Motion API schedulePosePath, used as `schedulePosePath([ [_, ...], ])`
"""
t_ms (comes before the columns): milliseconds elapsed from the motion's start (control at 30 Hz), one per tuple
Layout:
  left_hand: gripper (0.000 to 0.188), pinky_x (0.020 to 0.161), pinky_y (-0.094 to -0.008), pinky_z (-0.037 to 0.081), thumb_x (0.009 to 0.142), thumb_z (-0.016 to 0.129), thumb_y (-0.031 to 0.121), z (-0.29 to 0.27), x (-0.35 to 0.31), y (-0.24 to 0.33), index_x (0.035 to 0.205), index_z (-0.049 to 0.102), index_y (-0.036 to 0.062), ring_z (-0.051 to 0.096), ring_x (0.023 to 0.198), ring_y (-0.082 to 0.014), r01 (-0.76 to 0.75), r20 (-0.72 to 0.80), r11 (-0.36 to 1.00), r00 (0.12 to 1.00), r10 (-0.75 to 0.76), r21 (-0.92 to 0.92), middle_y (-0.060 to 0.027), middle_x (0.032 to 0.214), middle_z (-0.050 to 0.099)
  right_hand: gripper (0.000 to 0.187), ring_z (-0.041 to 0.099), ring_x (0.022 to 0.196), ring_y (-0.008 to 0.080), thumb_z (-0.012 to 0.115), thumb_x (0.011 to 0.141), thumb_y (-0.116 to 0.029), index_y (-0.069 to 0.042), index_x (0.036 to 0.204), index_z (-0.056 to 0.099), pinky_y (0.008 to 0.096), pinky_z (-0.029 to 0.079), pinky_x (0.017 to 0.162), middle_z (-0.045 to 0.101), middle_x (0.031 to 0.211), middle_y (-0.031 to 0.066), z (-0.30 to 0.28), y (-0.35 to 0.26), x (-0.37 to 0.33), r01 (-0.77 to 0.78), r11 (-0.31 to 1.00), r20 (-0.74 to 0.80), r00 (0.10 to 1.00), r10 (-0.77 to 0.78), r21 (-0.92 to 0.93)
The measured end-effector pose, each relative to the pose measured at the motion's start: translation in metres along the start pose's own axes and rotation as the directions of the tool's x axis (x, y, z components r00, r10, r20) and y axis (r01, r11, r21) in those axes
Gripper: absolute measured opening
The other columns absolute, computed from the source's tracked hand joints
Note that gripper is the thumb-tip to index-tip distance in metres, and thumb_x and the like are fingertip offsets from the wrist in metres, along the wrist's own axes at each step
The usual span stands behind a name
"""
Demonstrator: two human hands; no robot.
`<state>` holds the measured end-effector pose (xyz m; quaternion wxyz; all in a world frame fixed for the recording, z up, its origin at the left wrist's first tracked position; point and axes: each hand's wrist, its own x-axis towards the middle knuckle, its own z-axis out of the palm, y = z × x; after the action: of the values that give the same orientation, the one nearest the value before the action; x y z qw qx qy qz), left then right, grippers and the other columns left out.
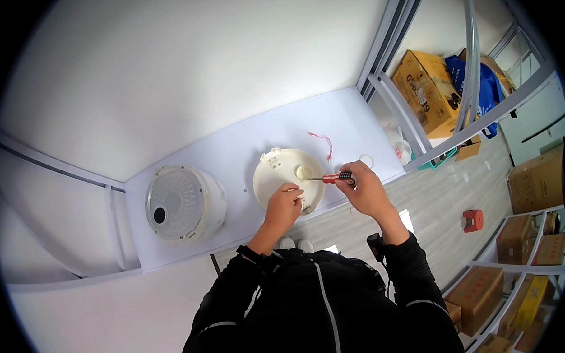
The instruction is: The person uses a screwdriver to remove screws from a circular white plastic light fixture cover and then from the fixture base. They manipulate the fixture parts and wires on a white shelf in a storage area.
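Note:
A round cream plastic cover (271, 180), shaped like a shallow bowl, lies on the white table in front of me. My right hand (367, 192) is closed round a screwdriver (338, 178) with a red and black handle. Its shaft points left, and the tip reaches a small round pale part (304, 172) inside the cover. Over the cover's near side is my left hand (283, 207), thumb and fingers drawn together. Anything between those fingertips is too small to make out. Close to the left hand, a small fitting (305, 204) sits at the cover's near rim.
To the left stands a white round appliance body (218, 200) with a grey vented face. A red wire (322, 141) and a thin pale ring (366, 160) lie on the table (247, 234). Metal framing (411, 119) edges the right; beyond are cartons (426, 90) and a red stool (473, 220).

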<state>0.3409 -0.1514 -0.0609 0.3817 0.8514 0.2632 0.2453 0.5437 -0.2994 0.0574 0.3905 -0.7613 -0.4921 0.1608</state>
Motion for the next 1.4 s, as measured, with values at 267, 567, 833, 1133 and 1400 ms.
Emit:
schedulePosePath([
  [267,0.009,0.081,-0.0431,0.060,0.082,0.082,0.009,-0.010,0.000,0.009,0.090,0.083,0.0067,0.073,0.091,-0.0326,0.064,0.085,0.998,0.994,-0.064,0.000,-0.0097,0.106,0.078,0.029,0.073,0.086,0.0307,0.080,0.093,-0.009,0.003,0.117,0.067,0.0375,0.061,0.077,0.069,0.105,0.0182,-0.002,0.000,0.000,0.008,1.000,0.007,1.000,-0.008,-0.003],
  [567,0.015,0.079,-0.0413,0.056,0.077,0.090,0.023,-0.012,-0.001,0.003,0.088,0.085,0.0134,0.074,0.084,-0.0286,0.020,0.121,0.976,0.992,-0.047,0.217,-0.0067,0.087,0.080,0.030,0.074,0.086,0.0300,0.080,0.093,-0.009,0.002,0.118,0.067,0.0377,0.061,0.078,0.068,0.107,0.0167,-0.003,0.000,-0.005,-0.004,1.000,0.010,1.000,0.004,0.023],
  [833,0.014,0.082,-0.0411,0.053,0.080,0.087,0.027,-0.001,0.008,0.003,0.091,0.086,0.0180,0.074,0.087,-0.0253,0.143,0.166,0.956,0.968,-0.189,0.258,-0.0029,0.088,0.081,0.030,0.076,0.091,0.0332,0.080,0.093,-0.015,-0.002,0.117,0.068,0.0412,0.060,0.080,0.069,0.110,0.0157,-0.002,0.006,-0.008,-0.055,0.998,0.015,0.998,0.055,0.019],
  [1133,0.013,0.079,-0.0410,0.056,0.083,0.084,0.029,-0.004,0.020,0.011,0.093,0.087,0.0204,0.075,0.088,-0.0256,0.207,0.302,0.929,0.904,-0.302,0.307,-0.0022,0.092,0.081,0.031,0.075,0.092,0.0340,0.080,0.092,-0.014,-0.002,0.118,0.068,0.0421,0.059,0.081,0.069,0.110,0.0157,-0.006,0.005,-0.012,-0.051,0.998,-0.001,0.999,0.051,0.025],
  [1400,0.013,0.080,-0.0423,0.058,0.087,0.077,0.023,-0.003,0.009,0.008,0.095,0.086,0.0172,0.074,0.089,-0.0280,-0.057,0.280,0.950,0.960,-0.032,0.306,-0.0050,0.098,0.079,0.030,0.075,0.092,0.0338,0.080,0.092,-0.013,-0.003,0.118,0.068,0.0418,0.059,0.081,0.069,0.110,0.0151,-0.005,0.006,-0.014,-0.084,0.996,0.018,0.996,0.083,0.031],
])
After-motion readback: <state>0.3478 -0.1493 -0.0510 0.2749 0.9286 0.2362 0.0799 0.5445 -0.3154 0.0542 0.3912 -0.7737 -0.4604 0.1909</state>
